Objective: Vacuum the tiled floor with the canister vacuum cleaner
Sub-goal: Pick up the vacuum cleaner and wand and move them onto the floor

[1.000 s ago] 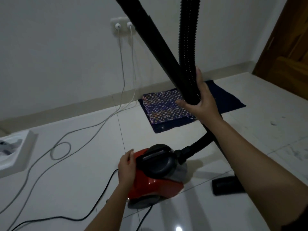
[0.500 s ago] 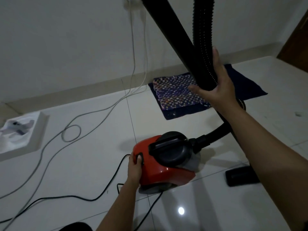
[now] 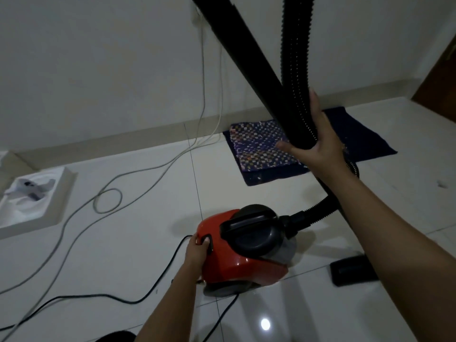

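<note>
A red and black canister vacuum cleaner (image 3: 243, 257) stands on the white tiled floor (image 3: 138, 243) in the middle of the view. My left hand (image 3: 197, 250) rests on its rear end, with the thumb on a black button there. My right hand (image 3: 315, 141) is wrapped around the ribbed black hose (image 3: 294, 70) and the smooth black wand (image 3: 246, 58), held together above the floor. The hose curves down into the canister's front. The black floor nozzle (image 3: 350, 271) lies on the tiles at the right, partly hidden by my right forearm.
A dark blue mat (image 3: 365, 134) with a patterned cloth (image 3: 259, 144) lies by the wall. White cables (image 3: 108, 201) run across the tiles from the wall. The black power cord (image 3: 98, 296) trails left. A white moulded tray (image 3: 34, 193) sits at the left. A wooden door (image 3: 441, 70) stands at the right.
My left hand slid from the canister's side to its rear, and the thumb now presses on the black button. The view shifted a little; my right hand keeps its hold.
</note>
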`<state>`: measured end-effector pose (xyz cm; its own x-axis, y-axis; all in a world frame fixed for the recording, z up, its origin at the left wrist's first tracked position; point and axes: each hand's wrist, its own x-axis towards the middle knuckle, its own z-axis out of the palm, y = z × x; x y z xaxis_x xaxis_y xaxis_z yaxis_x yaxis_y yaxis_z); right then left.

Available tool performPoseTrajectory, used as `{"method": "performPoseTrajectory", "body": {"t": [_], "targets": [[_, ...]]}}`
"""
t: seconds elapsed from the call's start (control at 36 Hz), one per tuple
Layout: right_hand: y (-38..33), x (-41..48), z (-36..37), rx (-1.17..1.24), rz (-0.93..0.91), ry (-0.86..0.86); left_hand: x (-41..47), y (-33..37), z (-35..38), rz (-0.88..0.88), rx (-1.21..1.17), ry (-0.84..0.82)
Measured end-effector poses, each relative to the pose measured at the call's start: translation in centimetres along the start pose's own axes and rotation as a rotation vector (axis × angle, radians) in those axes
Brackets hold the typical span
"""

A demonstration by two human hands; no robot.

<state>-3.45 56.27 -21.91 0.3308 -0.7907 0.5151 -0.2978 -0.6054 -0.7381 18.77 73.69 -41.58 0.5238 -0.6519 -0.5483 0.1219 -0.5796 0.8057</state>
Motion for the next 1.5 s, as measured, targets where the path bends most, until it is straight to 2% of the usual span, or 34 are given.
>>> {"method": "performPoseTrajectory", "body": {"t": [0.08,0.14,0.22,0.33,0.44,0.56,0.72,0.81,1.06,1.31,1.42,1.5], "targets": [[-0.6,-0.1,-0.5,-0.003,-0.003,-0.005,-0.1,3.1,-0.7,0.0,0.136,0.017],[-0.9,-0.1,-0.9,-0.005,-0.006,-0.004,-1.2,6.6,-0.5,0.074,0.101,0.05],[-1.1,0.0,-1.3,-0.009,-0.001,-0.015,-3.9,13.4,0.7,0.346,-0.066,0.03],[-1.3,0.0,-1.7,-0.003,0.007,-0.044,-9.9,22.5,2.0,0.677,-0.392,-0.177],[-1.5,-0.1,-2.1,-0.04,0.016,-0.066,-14.7,29.3,2.4,0.891,-0.651,-0.341],[-1.8,0.0,-2.8,-0.083,0.013,-0.071,-16.5,32.7,2.6,0.991,-0.649,-0.338],[-2.8,0.8,-3.6,-0.171,0.041,0.075,-17.9,34.4,4.2,1.018,-0.55,-0.29],[-2.8,0.8,-4.8,-0.19,0.089,0.16,-18.6,35.5,5.9,1.008,-0.52,-0.326],[-3.1,0.7,-4.7,-0.177,0.168,0.38,-20.5,37.6,8.1,1.022,-0.408,-0.313],[-2.6,0.5,-4.8,-0.198,-0.042,0.348,-20.2,38.1,8.4,1.059,-0.383,-0.352],[-2.5,0.2,-4.9,-0.123,-0.07,0.304,-19.5,38.3,8.2,1.06,-0.351,-0.363],[-4.0,-0.1,-5.2,-0.047,-0.022,0.208,-20.2,39.6,7.0,1.017,-0.347,-0.378]]}}
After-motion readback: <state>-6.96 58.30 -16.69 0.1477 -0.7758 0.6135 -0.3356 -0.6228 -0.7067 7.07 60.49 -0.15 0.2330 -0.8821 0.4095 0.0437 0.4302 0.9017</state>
